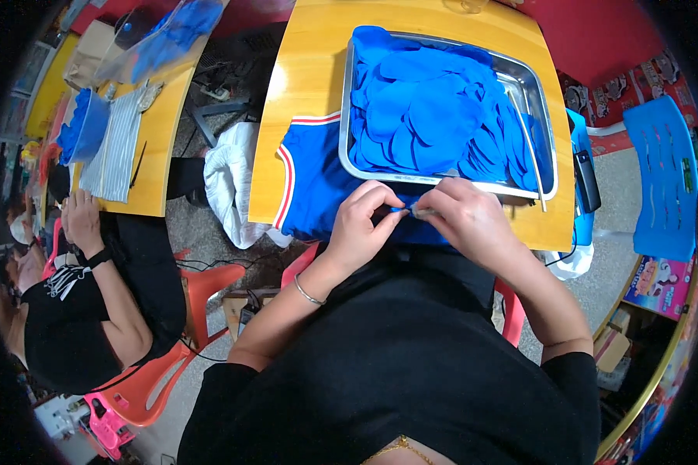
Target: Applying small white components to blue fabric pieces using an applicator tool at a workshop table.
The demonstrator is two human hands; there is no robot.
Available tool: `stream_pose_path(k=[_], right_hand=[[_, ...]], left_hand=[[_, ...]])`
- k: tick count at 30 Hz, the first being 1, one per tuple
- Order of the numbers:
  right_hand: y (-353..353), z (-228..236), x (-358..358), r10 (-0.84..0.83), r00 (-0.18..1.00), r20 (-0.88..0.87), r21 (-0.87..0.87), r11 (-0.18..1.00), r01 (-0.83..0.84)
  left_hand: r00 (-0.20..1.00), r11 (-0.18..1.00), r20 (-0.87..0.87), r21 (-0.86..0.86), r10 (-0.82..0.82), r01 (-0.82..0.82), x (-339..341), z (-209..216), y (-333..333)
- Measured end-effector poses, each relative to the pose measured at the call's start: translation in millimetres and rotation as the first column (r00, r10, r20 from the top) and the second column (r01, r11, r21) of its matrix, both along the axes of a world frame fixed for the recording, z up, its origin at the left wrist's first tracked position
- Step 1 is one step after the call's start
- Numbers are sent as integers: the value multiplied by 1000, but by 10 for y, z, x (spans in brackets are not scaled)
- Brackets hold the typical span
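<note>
Head view, looking down on a seated person at a wooden table. The left hand and right hand meet at the near table edge, fingertips almost touching. Both are closed in a pinch: the left thumb and forefinger grip a small blue fabric piece, and the right fingers hold its other end together with a small pale grey bit; what that bit is cannot be told. The fabric piece is bright blue, thin and soft, mostly hidden between the fingertips.

Directly beneath the fingers lies a blue garment, trimmed with red and white stripes along its left and upper edges, spread flat and hanging slightly over the table edge. Just beyond the fingertips stands a rectangular metal tray, heaped with many rounded blue fabric cut-outs of the same colour. A silver bracelet circles the left wrist.

Well to the left of the fingers, a second person in black sits at another wooden table.
</note>
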State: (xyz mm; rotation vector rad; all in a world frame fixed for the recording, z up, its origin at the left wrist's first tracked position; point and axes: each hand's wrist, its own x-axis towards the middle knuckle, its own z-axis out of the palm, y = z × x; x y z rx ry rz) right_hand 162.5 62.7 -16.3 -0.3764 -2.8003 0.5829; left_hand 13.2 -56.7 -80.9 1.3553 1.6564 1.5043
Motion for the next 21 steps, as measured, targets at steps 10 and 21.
stream_pose_path(k=[10,21], right_hand=[[-100,-144,-62,-53,987,151,214,977,19],[-124,-52,37,-71,989,133,107,993,57]], left_hand=[[996,999,-78,19,-36,37,49,-39,-15],[998,999,-56,32,-8,10,88,-9,-94]])
